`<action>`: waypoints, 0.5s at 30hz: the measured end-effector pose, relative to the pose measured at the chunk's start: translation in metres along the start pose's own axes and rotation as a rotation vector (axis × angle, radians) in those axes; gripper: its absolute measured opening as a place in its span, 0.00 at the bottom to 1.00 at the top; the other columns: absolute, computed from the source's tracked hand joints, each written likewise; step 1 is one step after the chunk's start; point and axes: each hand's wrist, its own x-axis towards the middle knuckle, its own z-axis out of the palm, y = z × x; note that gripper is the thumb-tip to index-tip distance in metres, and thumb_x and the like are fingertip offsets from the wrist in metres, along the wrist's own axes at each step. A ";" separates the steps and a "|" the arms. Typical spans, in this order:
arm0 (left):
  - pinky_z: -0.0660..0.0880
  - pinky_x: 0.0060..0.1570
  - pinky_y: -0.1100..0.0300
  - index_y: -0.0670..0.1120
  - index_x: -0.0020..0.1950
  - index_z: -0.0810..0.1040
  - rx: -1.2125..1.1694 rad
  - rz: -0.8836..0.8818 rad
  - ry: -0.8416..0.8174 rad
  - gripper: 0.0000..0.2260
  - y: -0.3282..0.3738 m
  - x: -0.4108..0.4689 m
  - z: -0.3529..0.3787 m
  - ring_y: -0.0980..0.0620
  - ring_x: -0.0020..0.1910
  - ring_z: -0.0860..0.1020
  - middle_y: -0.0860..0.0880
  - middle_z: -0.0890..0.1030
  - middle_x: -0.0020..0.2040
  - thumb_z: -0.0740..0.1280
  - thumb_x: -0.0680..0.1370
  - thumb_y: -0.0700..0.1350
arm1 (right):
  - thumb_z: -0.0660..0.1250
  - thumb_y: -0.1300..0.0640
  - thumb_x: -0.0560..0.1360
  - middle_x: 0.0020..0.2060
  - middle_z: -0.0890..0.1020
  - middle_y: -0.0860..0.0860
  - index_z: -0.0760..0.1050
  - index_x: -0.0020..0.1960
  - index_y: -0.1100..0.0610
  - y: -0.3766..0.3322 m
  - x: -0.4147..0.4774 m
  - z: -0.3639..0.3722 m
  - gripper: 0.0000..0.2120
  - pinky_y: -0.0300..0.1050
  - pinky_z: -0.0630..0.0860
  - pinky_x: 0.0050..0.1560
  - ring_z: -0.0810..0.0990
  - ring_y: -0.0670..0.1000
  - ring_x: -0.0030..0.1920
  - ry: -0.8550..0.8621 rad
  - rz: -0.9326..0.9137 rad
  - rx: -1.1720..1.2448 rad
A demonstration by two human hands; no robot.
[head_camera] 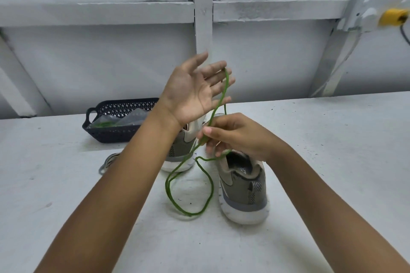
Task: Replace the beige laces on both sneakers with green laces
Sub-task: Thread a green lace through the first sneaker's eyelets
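Two grey-green sneakers with white soles stand on the white table, heels toward me: the right sneaker (244, 186) in full view, the left sneaker (182, 150) partly behind my left arm. A green lace (188, 184) hangs in long loops between them. My left hand (193, 91) is raised above the shoes, palm up and fingers spread, with the lace draped over its fingers. My right hand (233, 137) pinches the lace between thumb and fingers just above the right sneaker's opening. A removed beige lace (106, 162) lies on the table to the left.
A dark plastic basket (115, 122) at the back left holds a clear bag and more green lace. A grey panelled wall rises behind the table. A yellow fitting (392, 16) with a cable sits on the wall at the upper right.
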 end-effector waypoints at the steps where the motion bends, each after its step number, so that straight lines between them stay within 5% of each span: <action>1: 0.75 0.54 0.50 0.47 0.62 0.73 0.038 0.001 0.030 0.17 -0.003 0.002 -0.005 0.48 0.57 0.79 0.44 0.78 0.62 0.56 0.78 0.54 | 0.61 0.60 0.79 0.34 0.83 0.48 0.79 0.45 0.59 -0.001 0.002 -0.002 0.09 0.36 0.76 0.34 0.81 0.44 0.34 0.038 -0.004 0.025; 5: 0.73 0.39 0.58 0.48 0.58 0.70 0.378 -0.073 0.156 0.10 -0.032 -0.002 -0.025 0.51 0.38 0.79 0.48 0.82 0.43 0.55 0.81 0.51 | 0.59 0.59 0.80 0.27 0.80 0.51 0.75 0.42 0.61 -0.005 0.009 -0.022 0.11 0.34 0.72 0.24 0.77 0.45 0.25 0.334 0.055 0.240; 11: 0.73 0.40 0.58 0.41 0.48 0.78 0.477 -0.090 -0.130 0.11 -0.068 -0.023 -0.040 0.51 0.35 0.78 0.49 0.78 0.33 0.58 0.80 0.44 | 0.57 0.61 0.81 0.21 0.78 0.50 0.72 0.39 0.61 -0.005 0.023 -0.056 0.13 0.32 0.72 0.23 0.75 0.43 0.21 0.687 0.157 0.453; 15: 0.73 0.34 0.65 0.41 0.46 0.77 0.472 -0.045 -0.043 0.12 -0.066 -0.026 -0.041 0.55 0.30 0.76 0.51 0.76 0.29 0.56 0.81 0.42 | 0.59 0.55 0.81 0.27 0.78 0.55 0.72 0.39 0.62 0.000 0.031 -0.063 0.15 0.33 0.72 0.23 0.75 0.48 0.27 0.817 0.241 0.584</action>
